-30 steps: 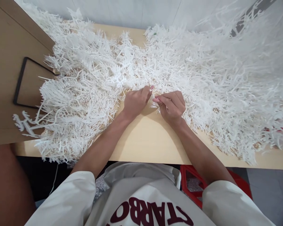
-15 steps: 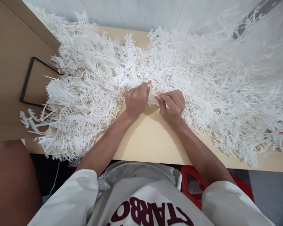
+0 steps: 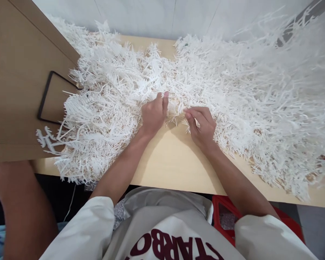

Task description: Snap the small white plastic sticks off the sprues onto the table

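Note:
White plastic sprigs [image 3: 103, 119] with thin, branching strands lie in a thick heap along the table. At the heap's near middle edge my left hand [image 3: 153, 112] is closed, thumb pointing up, around part of a white sprig [image 3: 174, 109]. My right hand [image 3: 203, 124] pinches strands on the other side between thumb and fingertips. The strands spread across the short gap between both hands, just above the wood. My fingers partly cover the piece, so its full shape is hidden.
A cardboard box [image 3: 21, 90] with a black wire frame [image 3: 44, 95] stands at the left. Behind the table [image 3: 176, 159] rises a pale wall [image 3: 151, 16]. Another person's arm or leg [image 3: 29, 209] shows at lower left. A red plastic stool [image 3: 222, 216] is under the table's front edge.
My hands have drawn slightly farther apart, with strands between them. The view has shifted a little to the left, and more of the other person's limb shows.

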Tool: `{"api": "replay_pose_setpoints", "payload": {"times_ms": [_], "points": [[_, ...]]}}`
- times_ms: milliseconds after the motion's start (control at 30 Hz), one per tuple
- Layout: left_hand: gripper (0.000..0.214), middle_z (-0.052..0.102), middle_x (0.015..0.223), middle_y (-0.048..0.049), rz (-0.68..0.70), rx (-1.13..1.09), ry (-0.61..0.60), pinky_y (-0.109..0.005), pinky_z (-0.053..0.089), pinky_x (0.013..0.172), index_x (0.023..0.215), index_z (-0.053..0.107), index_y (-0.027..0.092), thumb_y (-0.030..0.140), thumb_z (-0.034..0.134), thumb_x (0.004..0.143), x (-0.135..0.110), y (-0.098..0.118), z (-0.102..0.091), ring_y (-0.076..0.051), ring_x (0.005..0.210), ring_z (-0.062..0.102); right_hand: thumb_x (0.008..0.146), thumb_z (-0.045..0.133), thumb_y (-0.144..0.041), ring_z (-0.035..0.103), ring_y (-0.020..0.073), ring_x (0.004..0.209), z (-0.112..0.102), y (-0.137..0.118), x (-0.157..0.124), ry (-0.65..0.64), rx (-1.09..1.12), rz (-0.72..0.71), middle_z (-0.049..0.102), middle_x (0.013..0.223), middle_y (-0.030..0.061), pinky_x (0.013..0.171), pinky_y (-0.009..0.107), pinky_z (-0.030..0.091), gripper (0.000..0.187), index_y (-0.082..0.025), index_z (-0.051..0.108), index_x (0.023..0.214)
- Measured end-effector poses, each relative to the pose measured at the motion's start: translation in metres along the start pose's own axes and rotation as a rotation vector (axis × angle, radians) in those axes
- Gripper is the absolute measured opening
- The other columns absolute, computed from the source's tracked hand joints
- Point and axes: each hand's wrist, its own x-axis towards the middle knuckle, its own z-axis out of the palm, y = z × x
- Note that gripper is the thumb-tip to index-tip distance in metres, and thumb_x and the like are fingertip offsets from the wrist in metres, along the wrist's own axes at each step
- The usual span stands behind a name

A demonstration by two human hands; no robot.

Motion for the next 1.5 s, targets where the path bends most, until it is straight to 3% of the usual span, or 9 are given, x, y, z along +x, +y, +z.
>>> {"api": "replay_pose_setpoints", "payload": {"times_ms": [100, 233, 433, 633, 900, 1167, 1333, 1400, 1500], "points": [[0.048, 0.054, 0.049, -0.0011, 0.090, -0.011, 0.016, -0.029, 0.024, 0.051, 0.079, 0.060, 0.018, 0.050, 0.029, 0.097, -0.004, 0.004, 0.001, -0.010, 0.044, 0.043, 0.095, 0.046, -0.029, 0.061, 0.0188, 0.101, 0.003, 0.003, 0.003, -0.013, -0.011, 0.123, 0.064, 0.108, 0.0068, 0.086, 0.037, 0.051, 0.028, -0.027, 0.060, 0.118], [0.045, 0.052, 0.047, 0.0002, 0.198, -0.008, 0.030, -0.028, 0.024, 0.049, 0.070, 0.058, 0.018, 0.044, 0.033, 0.097, -0.006, 0.010, 0.000, -0.008, 0.043, 0.042, 0.091, 0.052, -0.039, 0.061, 0.0190, 0.100, 0.002, 0.004, 0.003, -0.154, 0.013, 0.114, 0.067, 0.106, 0.0045, 0.090, 0.038, 0.049, 0.033, -0.027, 0.057, 0.122], [0.044, 0.050, 0.046, 0.0014, 0.284, 0.004, -0.005, -0.027, 0.023, 0.049, 0.065, 0.054, 0.017, 0.041, 0.034, 0.097, -0.009, 0.011, 0.003, -0.007, 0.042, 0.041, 0.087, 0.059, -0.030, 0.058, 0.0135, 0.076, 0.007, 0.006, -0.001, -0.159, -0.014, -0.041, 0.067, 0.081, 0.0020, 0.073, 0.030, 0.047, 0.010, -0.021, 0.063, 0.089], [0.041, 0.053, 0.048, 0.0011, 0.417, 0.069, -0.085, -0.026, 0.021, 0.049, 0.070, 0.057, 0.017, 0.039, 0.036, 0.097, -0.010, 0.010, 0.003, -0.007, 0.044, 0.043, 0.088, 0.050, -0.022, 0.043, 0.0107, 0.057, 0.007, 0.004, 0.001, -0.272, -0.092, -0.018, 0.046, 0.058, -0.0020, 0.056, 0.026, 0.037, 0.027, -0.021, 0.044, 0.062], [0.053, 0.056, 0.052, -0.0001, 0.265, 0.048, -0.291, -0.027, 0.018, 0.049, 0.075, 0.057, 0.018, 0.054, 0.024, 0.096, -0.006, 0.015, 0.001, -0.008, 0.044, 0.040, 0.086, 0.048, -0.016, 0.037, 0.0111, 0.059, 0.009, 0.001, 0.001, -0.249, -0.118, -0.129, 0.040, 0.060, -0.0026, 0.056, 0.026, 0.033, 0.026, -0.022, 0.036, 0.063], [0.057, 0.051, 0.050, 0.0006, 0.192, 0.013, -0.254, -0.028, 0.019, 0.051, 0.072, 0.055, 0.018, 0.061, 0.023, 0.092, -0.004, 0.012, 0.003, -0.009, 0.044, 0.038, 0.089, 0.042, -0.016, 0.039, 0.0129, 0.060, 0.012, -0.010, 0.004, -0.318, -0.121, -0.177, 0.041, 0.060, -0.0016, 0.058, 0.027, 0.033, 0.027, -0.023, 0.035, 0.065], [0.058, 0.048, 0.049, 0.0014, 0.036, -0.103, -0.190, -0.029, 0.025, 0.053, 0.078, 0.057, 0.020, 0.063, 0.020, 0.091, 0.002, 0.004, 0.005, -0.010, 0.043, 0.040, 0.086, 0.046, -0.013, 0.037, 0.0120, 0.057, 0.009, -0.029, -0.005, -0.373, -0.032, -0.387, 0.042, 0.056, -0.0028, 0.056, 0.027, 0.034, 0.027, -0.023, 0.038, 0.062], [0.058, 0.053, 0.052, -0.0005, 0.098, -0.104, -0.204, -0.029, 0.026, 0.053, 0.085, 0.060, 0.019, 0.061, 0.021, 0.093, 0.000, 0.004, 0.004, -0.011, 0.046, 0.044, 0.087, 0.048, -0.018, 0.041, 0.0118, 0.059, 0.009, -0.027, -0.007, -0.316, -0.028, -0.319, 0.046, 0.058, -0.0023, 0.057, 0.027, 0.037, 0.025, -0.022, 0.042, 0.064], [0.056, 0.057, 0.054, -0.0019, 0.143, -0.093, -0.189, -0.029, 0.026, 0.052, 0.086, 0.062, 0.018, 0.058, 0.023, 0.094, -0.002, 0.009, 0.002, -0.011, 0.047, 0.045, 0.091, 0.048, -0.023, 0.052, 0.0139, 0.069, 0.008, -0.014, -0.004, -0.161, -0.054, -0.042, 0.056, 0.070, 0.0011, 0.065, 0.030, 0.044, 0.013, -0.022, 0.053, 0.079]]}}
